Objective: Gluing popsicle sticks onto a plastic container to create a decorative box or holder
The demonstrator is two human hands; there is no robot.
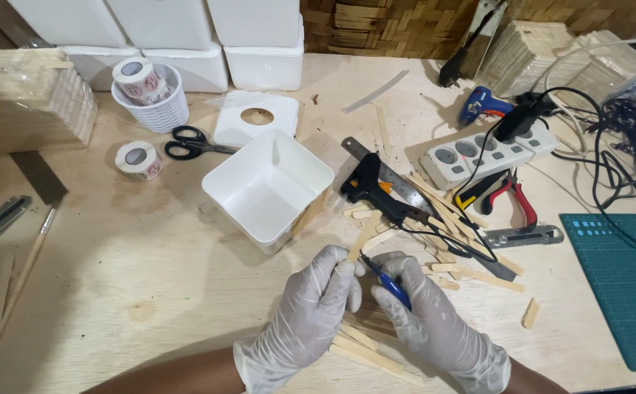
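Both my hands wear pale gloves and meet low in the middle of the view. My left hand (310, 303) pinches a thin wooden stick (365, 235) that points up and away from me. My right hand (434, 321) grips a small blue-handled tool (387, 284) whose tip rests against the stick's lower end. More flat wooden sticks (365, 354) lie on the table under my wrists. A white square plastic box (267, 186) stands open just beyond my left hand, with sticks glued along its right side.
A black glue gun (369, 186) lies on a metal ruler beside a scatter of sticks. Red-handled pliers (511, 197), a power strip (486, 153), a blue glue gun, cables and a green cutting mat (624, 284) lie right. Scissors (190, 144), tape rolls, a white basket lie left.
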